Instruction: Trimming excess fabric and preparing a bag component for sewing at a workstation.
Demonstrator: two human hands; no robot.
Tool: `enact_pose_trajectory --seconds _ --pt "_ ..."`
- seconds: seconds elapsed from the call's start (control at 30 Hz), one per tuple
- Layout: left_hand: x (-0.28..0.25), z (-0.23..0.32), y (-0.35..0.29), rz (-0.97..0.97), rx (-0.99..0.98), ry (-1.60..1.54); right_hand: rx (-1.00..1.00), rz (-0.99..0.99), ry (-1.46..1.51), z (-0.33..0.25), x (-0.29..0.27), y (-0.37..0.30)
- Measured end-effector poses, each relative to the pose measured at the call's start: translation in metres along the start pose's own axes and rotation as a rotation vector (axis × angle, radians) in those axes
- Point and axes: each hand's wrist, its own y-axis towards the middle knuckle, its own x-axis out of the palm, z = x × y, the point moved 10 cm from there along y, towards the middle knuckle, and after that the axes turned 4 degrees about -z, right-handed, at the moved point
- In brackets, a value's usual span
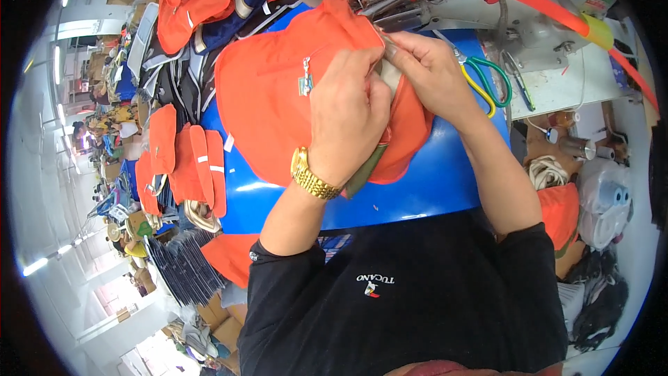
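An orange fabric bag piece (268,118) with a small metal zipper pull (305,76) lies over the blue work surface (313,212). My left hand (348,108), with a gold watch at the wrist, has its fingers curled closed at the piece's right edge. Just right of it, my right hand (433,73) pinches the same edge between thumb and fingers, near a strip of beige lining. An olive green strip (365,173) hangs out below my left hand. The fingertips are partly hidden by the cloth and knuckles.
Beyond the cloth stands a sewing machine (445,10). Scissors (495,80) with green and yellow handles lie right of my right hand. Orange pieces (182,160) are piled at the left, above stacked dark panels (182,264). A red hose (543,7) crosses the upper right.
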Motion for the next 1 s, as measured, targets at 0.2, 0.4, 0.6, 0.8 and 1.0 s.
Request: enact_pose_trajectory --seconds 0.2,0.4,0.6,0.8,1.0 --pt "0.019 -0.063 -0.026 -0.03 -0.349 -0.496 0.051 -0.128 -0.575 -0.031 -0.002 -0.027" --pt "0.017 -0.079 -0.024 -0.004 -0.446 -0.627 0.1 -0.055 -0.576 -0.05 -0.007 -0.032" --pt "0.001 -0.054 -0.013 0.106 -0.28 -0.388 -0.039 0.016 -0.8 -0.056 -0.004 0.016" --pt "-0.004 -0.029 -0.009 0.095 -0.054 -0.099 0.063 -0.202 -0.443 -0.04 0.006 0.002" --pt "-0.004 -0.018 -0.004 0.082 -0.04 -0.002 0.342 -0.207 0.05 -0.007 0.013 -0.018"
